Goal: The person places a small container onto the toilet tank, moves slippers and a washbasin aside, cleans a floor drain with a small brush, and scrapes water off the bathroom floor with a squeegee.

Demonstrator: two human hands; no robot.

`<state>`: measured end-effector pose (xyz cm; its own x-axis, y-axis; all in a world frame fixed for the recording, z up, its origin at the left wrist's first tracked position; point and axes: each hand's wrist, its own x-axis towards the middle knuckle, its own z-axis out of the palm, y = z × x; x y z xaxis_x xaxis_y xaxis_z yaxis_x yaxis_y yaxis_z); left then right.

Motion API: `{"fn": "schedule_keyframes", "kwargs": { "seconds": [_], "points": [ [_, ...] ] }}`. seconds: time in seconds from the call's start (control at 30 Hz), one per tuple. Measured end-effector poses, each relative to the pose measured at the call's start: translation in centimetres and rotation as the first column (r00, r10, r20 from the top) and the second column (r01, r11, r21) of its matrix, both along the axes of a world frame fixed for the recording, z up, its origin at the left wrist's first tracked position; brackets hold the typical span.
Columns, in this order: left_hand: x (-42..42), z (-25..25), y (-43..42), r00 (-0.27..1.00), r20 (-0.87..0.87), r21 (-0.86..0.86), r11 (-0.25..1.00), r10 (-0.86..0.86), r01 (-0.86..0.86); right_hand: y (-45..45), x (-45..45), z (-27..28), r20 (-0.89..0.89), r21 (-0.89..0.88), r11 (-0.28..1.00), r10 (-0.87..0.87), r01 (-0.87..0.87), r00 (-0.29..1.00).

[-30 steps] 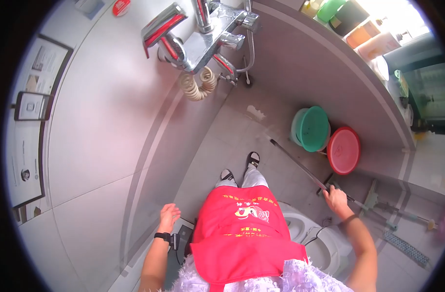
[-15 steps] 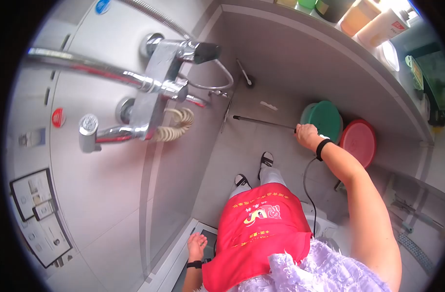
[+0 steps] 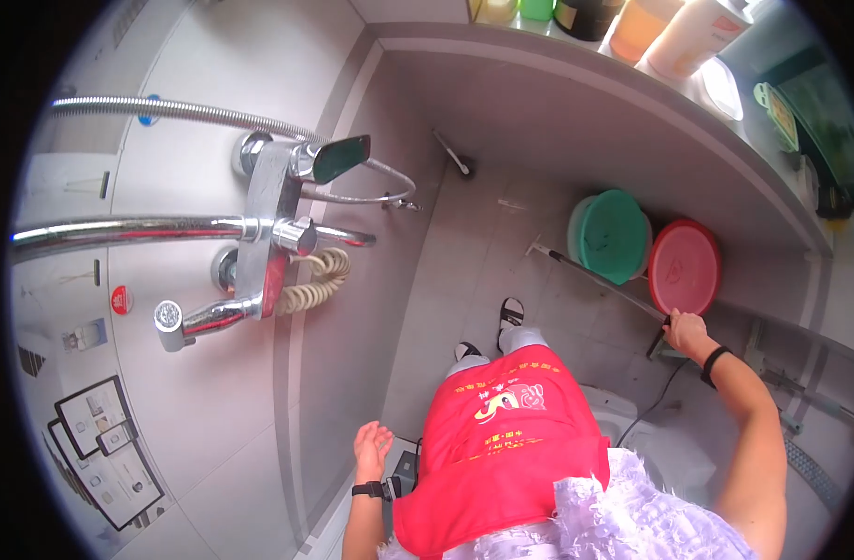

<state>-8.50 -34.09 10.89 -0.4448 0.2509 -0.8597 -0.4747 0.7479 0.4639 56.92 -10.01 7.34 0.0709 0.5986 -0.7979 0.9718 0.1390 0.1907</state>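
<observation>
My right hand is closed round the grey pole of a floor squeegee, in front of the red basin. Its narrow crosswise head rests on the floor, left of the green basin. The red basin leans on the low wall beside the green one. My left hand hangs by the red apron, fingers apart and slightly bent, holding nothing. A dark box-like object is close to its wrist.
A chrome shower mixer with hoses juts from the left wall. Bottles stand on the ledge above the basins. A white toilet is at lower right, with a dark cable near it. A white-handled brush leans in the far corner.
My right hand has moved right and back, drawing the squeegee head away from the left wall toward the green basin. My left hand has risen slightly. The view has shifted.
</observation>
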Motion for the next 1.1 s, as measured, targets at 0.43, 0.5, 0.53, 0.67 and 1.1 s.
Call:
{"fn": "schedule_keyframes", "kwargs": {
  "seconds": [0.43, 0.5, 0.53, 0.67, 1.1],
  "points": [
    [7.0, -11.8, 25.8, 0.824, -0.047, 0.096, 0.818, -0.565, 0.567, -3.5, -8.9, -1.3, -0.253, 0.12, 0.908, -0.363, 0.401, 0.897],
    [9.9, -16.2, 32.0, 0.827, -0.055, 0.133, 0.817, -0.56, 0.562, -6.5, -10.2, -3.6, -0.309, 0.153, 0.869, -0.411, 0.471, 0.858],
    [11.2, -19.0, 34.7, 0.851, -0.046, 0.167, 0.836, -0.522, 0.522, -7.6, -10.9, -4.1, -0.347, 0.118, 0.836, -0.471, 0.536, 0.811],
    [12.3, -43.0, 45.1, 0.713, -0.457, 0.066, 0.779, -0.532, 0.624, -12.8, -14.2, -6.4, -0.39, 0.114, 0.687, -0.634, 0.718, 0.668],
    [9.1, -56.4, 76.1, -0.65, -0.547, -0.709, -0.121, -0.528, 0.695, -17.3, -18.3, -10.8, 0.117, -0.36, 0.43, -0.86, 0.828, 0.497]
  ]
}}
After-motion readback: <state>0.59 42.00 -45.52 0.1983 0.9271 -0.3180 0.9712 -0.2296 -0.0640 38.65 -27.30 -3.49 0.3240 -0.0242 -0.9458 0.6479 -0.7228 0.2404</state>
